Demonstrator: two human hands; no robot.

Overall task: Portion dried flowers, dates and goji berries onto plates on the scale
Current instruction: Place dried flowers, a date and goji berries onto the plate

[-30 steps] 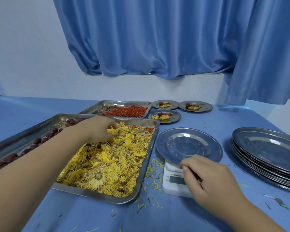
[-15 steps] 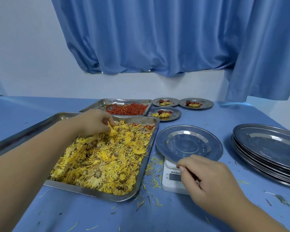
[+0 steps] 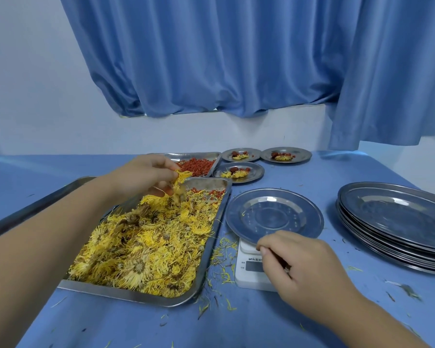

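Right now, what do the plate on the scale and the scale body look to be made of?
Plate on the scale: looks like stainless steel, polished; it mirrors the light and shows stamped rings. Scale body: apparently white plastic, matte, without glare.

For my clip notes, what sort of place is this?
Likely a small food-portioning workroom rather than a home kitchen: a scale under an empty plate, a tray heaped with dried flowers, and a stack of plates.
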